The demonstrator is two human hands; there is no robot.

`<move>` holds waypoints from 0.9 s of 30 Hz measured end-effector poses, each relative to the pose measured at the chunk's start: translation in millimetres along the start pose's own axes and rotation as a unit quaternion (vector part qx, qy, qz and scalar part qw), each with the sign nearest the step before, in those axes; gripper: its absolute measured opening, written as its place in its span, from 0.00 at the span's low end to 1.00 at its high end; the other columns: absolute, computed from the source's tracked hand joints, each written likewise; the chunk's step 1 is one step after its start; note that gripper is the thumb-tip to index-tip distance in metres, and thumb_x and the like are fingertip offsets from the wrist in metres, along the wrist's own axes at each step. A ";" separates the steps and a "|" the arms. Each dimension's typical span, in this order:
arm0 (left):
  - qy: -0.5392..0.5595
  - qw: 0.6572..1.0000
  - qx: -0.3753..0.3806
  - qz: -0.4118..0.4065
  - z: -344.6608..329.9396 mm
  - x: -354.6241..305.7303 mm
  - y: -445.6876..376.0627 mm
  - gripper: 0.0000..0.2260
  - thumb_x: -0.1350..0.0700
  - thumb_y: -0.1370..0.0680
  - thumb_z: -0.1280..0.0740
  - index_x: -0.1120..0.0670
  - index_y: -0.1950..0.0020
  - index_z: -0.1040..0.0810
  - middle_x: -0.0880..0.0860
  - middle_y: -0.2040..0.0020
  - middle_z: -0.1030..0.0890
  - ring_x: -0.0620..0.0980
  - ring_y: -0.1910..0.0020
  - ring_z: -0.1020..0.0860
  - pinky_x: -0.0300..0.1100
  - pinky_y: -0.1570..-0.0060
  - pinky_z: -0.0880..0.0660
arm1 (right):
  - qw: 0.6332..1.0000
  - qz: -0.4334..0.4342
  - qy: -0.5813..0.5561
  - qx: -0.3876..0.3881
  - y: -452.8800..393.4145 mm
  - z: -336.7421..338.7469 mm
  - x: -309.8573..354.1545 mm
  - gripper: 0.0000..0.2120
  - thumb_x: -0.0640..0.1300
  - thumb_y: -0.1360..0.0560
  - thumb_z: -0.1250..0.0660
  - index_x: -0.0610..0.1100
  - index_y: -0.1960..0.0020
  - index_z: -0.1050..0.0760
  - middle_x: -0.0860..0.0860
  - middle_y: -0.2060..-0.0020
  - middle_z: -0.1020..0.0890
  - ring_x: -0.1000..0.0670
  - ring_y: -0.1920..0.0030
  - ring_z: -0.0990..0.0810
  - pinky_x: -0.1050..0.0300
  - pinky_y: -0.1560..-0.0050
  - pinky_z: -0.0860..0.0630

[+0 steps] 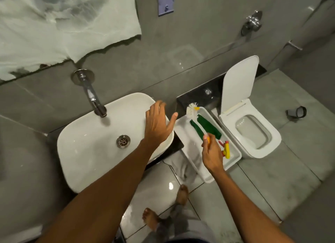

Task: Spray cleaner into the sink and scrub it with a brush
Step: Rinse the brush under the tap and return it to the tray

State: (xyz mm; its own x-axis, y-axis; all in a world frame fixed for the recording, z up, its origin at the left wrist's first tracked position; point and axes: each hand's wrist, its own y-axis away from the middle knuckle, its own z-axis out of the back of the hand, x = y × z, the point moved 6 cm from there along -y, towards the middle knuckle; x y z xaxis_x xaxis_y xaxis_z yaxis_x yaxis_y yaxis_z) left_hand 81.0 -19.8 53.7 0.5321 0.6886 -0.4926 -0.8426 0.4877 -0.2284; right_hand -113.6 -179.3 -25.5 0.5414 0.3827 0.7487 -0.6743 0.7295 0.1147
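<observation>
A white oval sink with a metal drain sits under a chrome wall tap. My left hand hovers open over the sink's right rim, fingers spread. My right hand is shut on the yellow end of a white scrub brush, whose bristled head points up and away over a white tray. In the tray lies a green spray bottle with a red and yellow trigger.
A white toilet with its lid up stands right of the tray. A black ledge runs along the grey wall. My bare feet stand on glossy grey floor tiles. A dark object lies on the floor at far right.
</observation>
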 end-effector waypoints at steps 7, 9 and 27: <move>-0.040 0.992 0.115 0.026 -85.6 -2.0 11.8 0.44 0.28 0.20 0.40 0.58 0.15 0.39 0.57 0.12 0.45 0.56 0.12 0.49 0.56 0.14 0.47 | 0.985 -0.119 0.005 0.124 -40.0 -51.9 -71.4 0.24 0.59 0.14 0.48 0.47 0.27 0.28 0.43 0.38 0.16 0.40 0.39 0.18 0.42 0.36 0.23; -0.060 0.991 0.113 0.033 -100.0 -2.3 12.9 0.44 0.28 0.20 0.40 0.58 0.15 0.39 0.57 0.12 0.47 0.57 0.12 0.52 0.58 0.14 0.49 | 0.980 -0.128 0.018 0.148 -49.5 -68.2 -86.8 0.24 0.60 0.14 0.49 0.48 0.27 0.28 0.44 0.38 0.17 0.40 0.38 0.18 0.42 0.35 0.23; -0.116 0.985 0.104 0.072 -115.8 6.0 7.3 0.39 0.29 0.18 0.42 0.55 0.17 0.33 0.55 0.12 0.44 0.55 0.12 0.55 0.63 0.16 0.45 | 0.967 -0.195 0.003 0.166 -67.6 -151.5 -166.1 0.21 0.50 0.14 0.40 0.45 0.24 0.27 0.43 0.35 0.27 0.43 0.35 0.25 0.51 0.31 0.26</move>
State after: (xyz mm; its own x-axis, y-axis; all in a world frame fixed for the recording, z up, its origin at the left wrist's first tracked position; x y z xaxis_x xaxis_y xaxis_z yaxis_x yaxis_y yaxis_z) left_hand 68.4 -74.3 -48.3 0.4337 0.8508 -0.2966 -0.8881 0.4592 0.0187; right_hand -81.9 -206.3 -256.5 0.7885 0.1196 0.6033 -0.5423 0.5978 0.5904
